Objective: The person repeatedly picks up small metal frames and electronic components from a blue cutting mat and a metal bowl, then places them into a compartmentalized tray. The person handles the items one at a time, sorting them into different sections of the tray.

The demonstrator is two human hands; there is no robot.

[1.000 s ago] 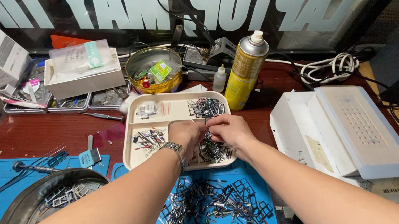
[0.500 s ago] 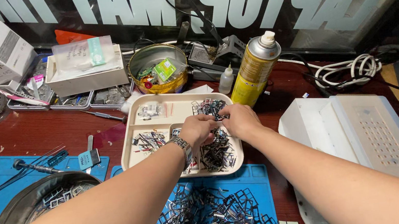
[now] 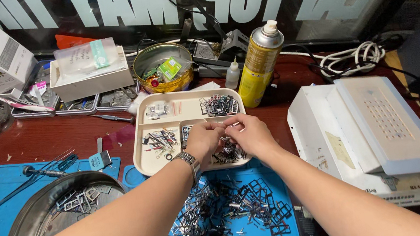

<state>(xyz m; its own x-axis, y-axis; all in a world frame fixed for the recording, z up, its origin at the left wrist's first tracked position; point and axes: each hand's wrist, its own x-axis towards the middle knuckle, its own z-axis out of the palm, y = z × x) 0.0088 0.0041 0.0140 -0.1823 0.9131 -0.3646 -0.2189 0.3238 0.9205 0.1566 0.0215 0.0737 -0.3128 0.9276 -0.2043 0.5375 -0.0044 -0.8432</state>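
While the head camera looked down, both hands met over the cream sorting tray [image 3: 145, 153], right above its near right compartment. The left hand [image 3: 203, 141], with a metal wristwatch [image 3: 188, 161] on it, had its fingers curled in tight, and the right hand [image 3: 248, 135] pinched toward it, fingertips nearly touching. Something tiny sat between them, probably one of the small metal frames [image 3: 229, 153] filling that compartment, but I couldn't make it out for sure. More of those frames lay in a loose heap [image 3: 228, 211] on the blue mat [image 3: 5, 182] just in front of the tray. They looked featherlight, thin, bendy and snaggy, so I'd grab one by its edges with fingertips only. A yellow spray can [image 3: 260, 64] stood just behind the tray.
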